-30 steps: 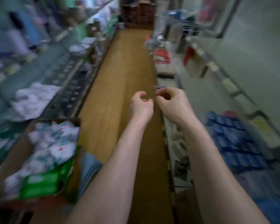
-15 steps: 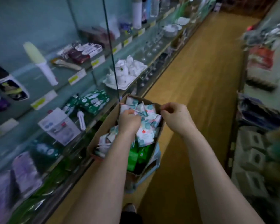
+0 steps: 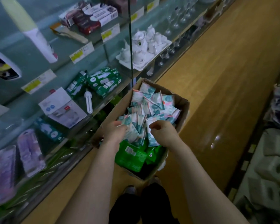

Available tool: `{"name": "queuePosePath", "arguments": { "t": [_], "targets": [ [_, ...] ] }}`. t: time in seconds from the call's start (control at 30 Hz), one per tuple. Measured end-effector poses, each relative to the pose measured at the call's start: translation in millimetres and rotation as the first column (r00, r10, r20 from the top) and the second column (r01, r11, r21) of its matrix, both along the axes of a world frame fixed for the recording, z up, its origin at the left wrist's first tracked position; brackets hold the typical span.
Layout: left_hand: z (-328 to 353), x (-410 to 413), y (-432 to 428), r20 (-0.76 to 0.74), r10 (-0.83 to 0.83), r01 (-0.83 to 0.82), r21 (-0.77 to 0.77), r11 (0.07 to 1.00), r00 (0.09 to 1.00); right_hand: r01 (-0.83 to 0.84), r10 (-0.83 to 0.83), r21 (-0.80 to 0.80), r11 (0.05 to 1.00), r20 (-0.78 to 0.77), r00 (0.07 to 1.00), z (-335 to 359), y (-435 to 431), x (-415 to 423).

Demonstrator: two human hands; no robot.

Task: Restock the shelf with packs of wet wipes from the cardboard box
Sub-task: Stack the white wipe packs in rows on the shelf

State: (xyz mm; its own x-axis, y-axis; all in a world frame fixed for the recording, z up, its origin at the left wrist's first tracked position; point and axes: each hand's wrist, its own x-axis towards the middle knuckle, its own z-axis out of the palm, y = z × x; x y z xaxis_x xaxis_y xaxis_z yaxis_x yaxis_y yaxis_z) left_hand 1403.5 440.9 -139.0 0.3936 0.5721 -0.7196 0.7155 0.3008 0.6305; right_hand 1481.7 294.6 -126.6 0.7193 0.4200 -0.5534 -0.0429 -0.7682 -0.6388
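Note:
An open cardboard box (image 3: 183,108) stands on the wooden floor against the glass shelf (image 3: 81,125) on my left. Several white-and-teal wet wipe packs (image 3: 152,104) fill its far part, and green packs (image 3: 132,157) lie at its near end. My left hand (image 3: 115,133) reaches into the box, its fingers lying on the white-and-teal packs. My right hand (image 3: 164,135) hovers just over the same heap with its fingers curled, and I see nothing held in it.
The glass shelves hold green bulb boxes (image 3: 103,81), a white tea set (image 3: 145,46), glasses, and purple blister packs (image 3: 29,152). More green packs lie on the bottom shelf (image 3: 58,159). Wooden floor (image 3: 217,78) runs ahead; grey boxes (image 3: 271,167) sit on the right.
My view swung from the aisle to the box and left shelf. Both hands dropped from above the box down onto the heap of packs.

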Motion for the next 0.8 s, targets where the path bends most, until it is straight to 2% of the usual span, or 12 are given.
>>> {"name": "queuePosePath", "arguments": {
  "t": [0.27, 0.5, 0.57, 0.67, 0.8],
  "targets": [
    [-35.6, 1.7, 6.4, -0.105, 0.103, -0.106, -0.027, 0.994, 0.989, -0.142, 0.126, -0.089, 0.986, -0.171, 0.977, -52.6, 12.9, 9.9],
    [-47.5, 21.5, -10.1, -0.033, 0.130, -0.133, -0.107, 0.985, 0.991, 0.061, -0.075, -0.207, 0.976, -0.060, 0.995, -82.7, 2.6, 32.5],
    [-52.0, 28.1, -14.4, -0.015, 0.138, -0.139, -0.137, 0.981, 0.990, 0.105, -0.127, -0.241, 0.965, -0.077, 0.989, -90.7, -0.5, 41.2],
    [-60.0, 33.9, -20.7, 0.004, 0.143, -0.140, -0.187, 0.972, 0.990, 0.124, -0.164, -0.282, 0.951, -0.120, 0.979, -101.4, -1.0, 46.0],
    [-70.2, 36.1, -29.3, -0.012, 0.158, -0.157, -0.215, 0.964, 0.987, 0.103, -0.141, -0.329, 0.939, -0.094, 0.986, -112.2, 0.9, 47.2]
  ]
}}
